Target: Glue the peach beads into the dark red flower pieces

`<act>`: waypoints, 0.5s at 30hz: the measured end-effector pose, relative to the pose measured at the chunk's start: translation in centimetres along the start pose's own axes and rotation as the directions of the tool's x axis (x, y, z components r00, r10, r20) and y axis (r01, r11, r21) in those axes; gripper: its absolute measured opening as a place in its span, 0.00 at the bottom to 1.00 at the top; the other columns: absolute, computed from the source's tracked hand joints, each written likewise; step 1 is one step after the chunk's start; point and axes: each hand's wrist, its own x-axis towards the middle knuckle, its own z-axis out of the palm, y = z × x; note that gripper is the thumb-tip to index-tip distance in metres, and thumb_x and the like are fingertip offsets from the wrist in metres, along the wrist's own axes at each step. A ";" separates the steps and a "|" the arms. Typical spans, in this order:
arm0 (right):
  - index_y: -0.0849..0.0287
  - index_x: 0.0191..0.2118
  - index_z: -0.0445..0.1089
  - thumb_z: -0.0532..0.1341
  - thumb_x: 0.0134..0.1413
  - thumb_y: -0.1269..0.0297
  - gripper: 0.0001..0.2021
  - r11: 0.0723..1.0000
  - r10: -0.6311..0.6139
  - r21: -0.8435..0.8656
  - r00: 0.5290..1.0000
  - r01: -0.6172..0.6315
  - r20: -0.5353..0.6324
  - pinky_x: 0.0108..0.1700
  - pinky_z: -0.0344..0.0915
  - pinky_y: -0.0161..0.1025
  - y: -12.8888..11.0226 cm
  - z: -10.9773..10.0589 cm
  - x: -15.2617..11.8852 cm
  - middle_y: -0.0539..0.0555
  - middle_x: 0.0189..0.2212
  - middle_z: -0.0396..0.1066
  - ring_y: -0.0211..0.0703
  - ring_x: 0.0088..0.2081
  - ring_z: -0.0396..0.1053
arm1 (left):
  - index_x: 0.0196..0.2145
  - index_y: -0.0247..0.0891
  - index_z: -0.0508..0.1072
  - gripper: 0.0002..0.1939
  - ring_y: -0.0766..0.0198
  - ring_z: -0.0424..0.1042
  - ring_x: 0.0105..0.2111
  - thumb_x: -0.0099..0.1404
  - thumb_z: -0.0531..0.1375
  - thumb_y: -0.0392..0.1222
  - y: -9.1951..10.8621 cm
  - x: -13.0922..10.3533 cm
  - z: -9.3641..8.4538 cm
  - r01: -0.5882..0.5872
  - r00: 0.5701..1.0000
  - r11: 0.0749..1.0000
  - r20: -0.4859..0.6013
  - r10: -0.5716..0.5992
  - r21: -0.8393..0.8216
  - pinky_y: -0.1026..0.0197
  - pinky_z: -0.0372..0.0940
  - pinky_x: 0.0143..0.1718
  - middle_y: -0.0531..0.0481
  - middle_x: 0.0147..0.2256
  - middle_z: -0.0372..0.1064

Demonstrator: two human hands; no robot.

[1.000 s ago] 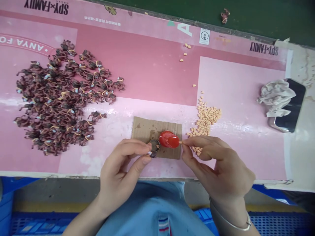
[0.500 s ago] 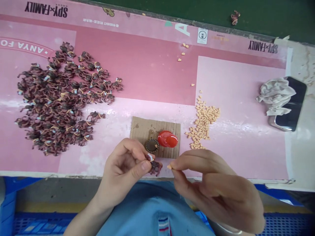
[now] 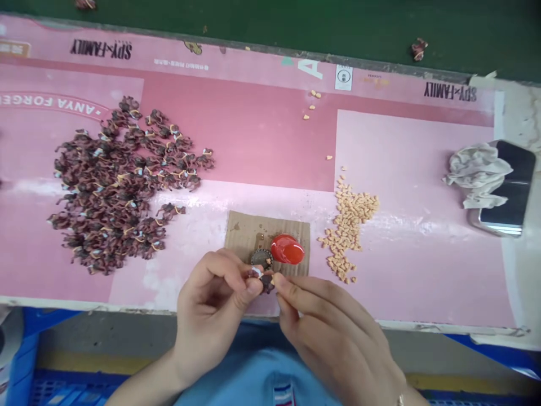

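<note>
Between its thumb and forefinger, my left hand point(image 3: 217, 310) pinches a small dark brown figurine point(image 3: 267, 283) with a white and yellow band. My right hand point(image 3: 325, 321) is closed in a pinch on a tiny tan piece point(image 3: 273, 280), held against the figurine's right side; the fingertips hide most of the piece. Just beyond the fingers lies a cardboard square point(image 3: 243, 228). On it are a dark round bottle cap point(image 3: 262, 259) and a glossy red oval object point(image 3: 287, 249). A loose pile of tan pieces point(image 3: 349, 225) lies beyond my right hand.
A large heap of similar figurines point(image 3: 114, 192) covers the left of the pink printed table point(image 3: 236, 135). At the right, crumpled white cloth or paper point(image 3: 479, 169) lies on a phone point(image 3: 513, 194). Another figurine point(image 3: 419, 49) sits on the green surface point(image 3: 321, 25) behind.
My right hand has moved left, bringing the tan piece from a small gap away to the figurine. My left hand keeps its pinch. The camera view has shifted slightly.
</note>
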 end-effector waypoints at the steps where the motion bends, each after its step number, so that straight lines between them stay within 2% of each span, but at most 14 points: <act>1: 0.56 0.31 0.72 0.63 0.66 0.78 0.12 1.000 -0.013 -0.001 1.000 0.013 -0.015 0.47 0.79 0.26 0.2 0.2 0.0 0.53 0.37 0.84 0.35 0.35 0.82 | 0.28 0.39 0.71 0.15 0.73 0.74 0.29 0.67 0.71 0.43 0.3 0.2 -0.1 -0.018 1.000 0.999 0.002 0.018 0.041 0.78 0.73 0.33 0.55 0.26 0.70; 3: 0.56 0.32 0.70 0.61 0.67 0.77 0.12 0.999 -0.020 0.049 0.999 0.021 -0.026 0.47 0.79 0.27 0.8 0.4 0.0 0.53 0.38 0.84 0.36 0.37 0.83 | 0.29 0.39 0.72 0.13 0.72 0.75 0.28 0.67 0.71 0.42 1.2 0.8 -0.5 -0.035 0.999 0.992 0.043 0.030 0.120 0.78 0.73 0.32 0.55 0.26 0.71; 5: 0.55 0.36 0.69 0.59 0.66 0.78 0.10 0.990 0.010 0.139 0.999 -0.003 -0.052 0.46 0.80 0.30 1.6 0.4 0.0 0.53 0.41 0.84 0.38 0.41 0.83 | 0.32 0.40 0.74 0.09 0.70 0.78 0.28 0.66 0.71 0.38 2.4 2.2 -1.2 -0.072 0.989 0.979 0.141 0.045 0.191 0.75 0.75 0.32 0.55 0.28 0.74; 7: 0.54 0.39 0.69 0.59 0.63 0.78 0.10 0.974 0.098 0.216 0.988 -0.071 -0.116 0.43 0.81 0.34 2.5 0.3 -0.2 0.55 0.42 0.84 0.42 0.43 0.83 | 0.35 0.40 0.75 0.07 0.66 0.80 0.29 0.66 0.70 0.34 3.6 4.8 -1.9 -0.145 0.960 0.955 0.271 0.072 0.258 0.70 0.77 0.32 0.52 0.30 0.76; 9: 0.53 0.40 0.70 0.60 0.59 0.79 0.11 0.948 0.231 0.269 0.948 -0.169 -0.218 0.39 0.81 0.37 3.3 0.0 -0.9 0.55 0.42 0.84 0.44 0.41 0.83 | 0.35 0.38 0.74 0.07 0.62 0.80 0.31 0.64 0.69 0.32 4.6 9.2 -2.3 -0.209 0.938 0.912 0.337 0.084 0.354 0.65 0.78 0.34 0.50 0.31 0.77; 10: 0.53 0.40 0.70 0.62 0.57 0.79 0.11 0.930 0.306 0.293 0.911 -0.223 -0.278 0.38 0.81 0.37 3.8 -0.2 -1.4 0.55 0.42 0.83 0.44 0.40 0.83 | 0.35 0.37 0.74 0.07 0.62 0.80 0.32 0.63 0.69 0.31 5.0 11.9 -2.2 -0.218 0.944 0.878 0.322 0.079 0.425 0.63 0.77 0.36 0.49 0.32 0.77; 11: 0.53 0.40 0.72 0.63 0.56 0.79 0.11 0.909 0.374 0.316 0.864 -0.271 -0.336 0.38 0.81 0.37 4.2 -0.5 -2.1 0.55 0.42 0.83 0.44 0.40 0.83 | 0.35 0.36 0.73 0.09 0.62 0.79 0.33 0.62 0.69 0.29 5.2 15.0 -2.0 -0.201 0.964 0.838 0.252 0.079 0.508 0.62 0.77 0.38 0.49 0.32 0.77; 12: 0.54 0.41 0.73 0.65 0.56 0.78 0.11 0.892 0.427 0.331 0.816 -0.309 -0.389 0.39 0.81 0.37 4.7 -0.7 -2.8 0.55 0.42 0.82 0.44 0.40 0.83 | 0.35 0.36 0.71 0.10 0.63 0.79 0.35 0.61 0.68 0.27 5.3 18.3 -1.8 -0.147 0.988 0.784 0.129 0.087 0.602 0.61 0.75 0.42 0.49 0.34 0.76; 13: 0.55 0.41 0.74 0.67 0.55 0.77 0.11 0.875 0.470 0.334 0.775 -0.349 -0.422 0.40 0.81 0.38 5.2 -0.9 -3.6 0.55 0.41 0.82 0.45 0.40 0.83 | 0.36 0.36 0.70 0.11 0.63 0.79 0.37 0.62 0.67 0.26 5.3 21.6 -1.5 -0.078 0.995 0.720 0.014 0.095 0.689 0.61 0.74 0.45 0.50 0.34 0.76; 15: 0.55 0.40 0.75 0.69 0.55 0.74 0.09 0.850 0.525 0.313 0.730 -0.424 -0.438 0.41 0.82 0.42 6.3 -1.4 -5.6 0.56 0.42 0.81 0.47 0.39 0.82 | 0.36 0.36 0.67 0.09 0.62 0.77 0.41 0.66 0.63 0.27 5.1 27.8 -1.0 -0.038 0.987 0.671 -0.078 0.143 0.741 0.58 0.70 0.49 0.48 0.36 0.75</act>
